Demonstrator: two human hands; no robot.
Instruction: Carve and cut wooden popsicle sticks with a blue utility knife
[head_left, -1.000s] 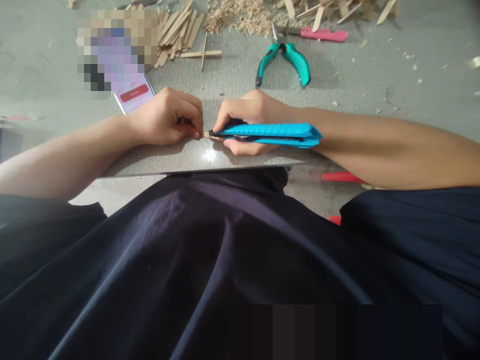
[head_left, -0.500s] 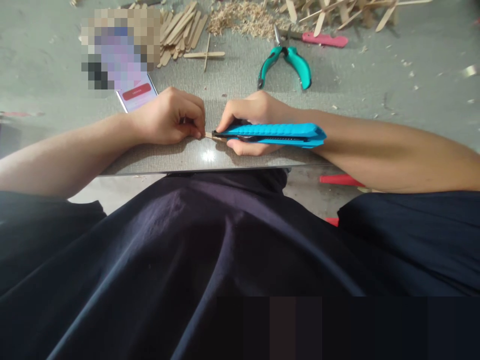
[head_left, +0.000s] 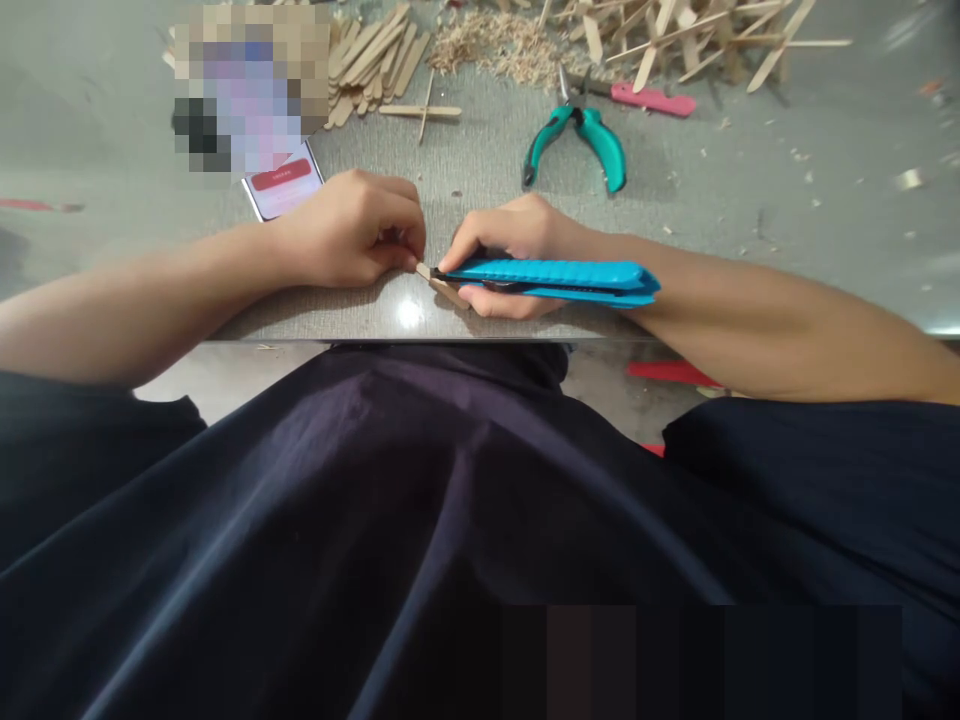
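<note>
Head view: we hold a wooden stick low over the near edge of the table, in the narrow gap between our two hands. It lies to the right of our left hand, whose thumb and fingertips pinch its far-left end. Its long axis appears to slant from there toward the right and nearer to us, running under our right hand. That hand is wrapped around a blue cutter, which lies left to right, its dark tip meeting the stick. Both hands are about equally near the stick.

Counting, we have one stick in hand and one cutter; far beyond the right hand, one pair of pliers and one pink-handled tool. One phone lies just beyond the left wrist, and two crossed sticks lie farther off. The heap of flat sticks and the far-right pile of crossed pieces overlap too much to count.
</note>
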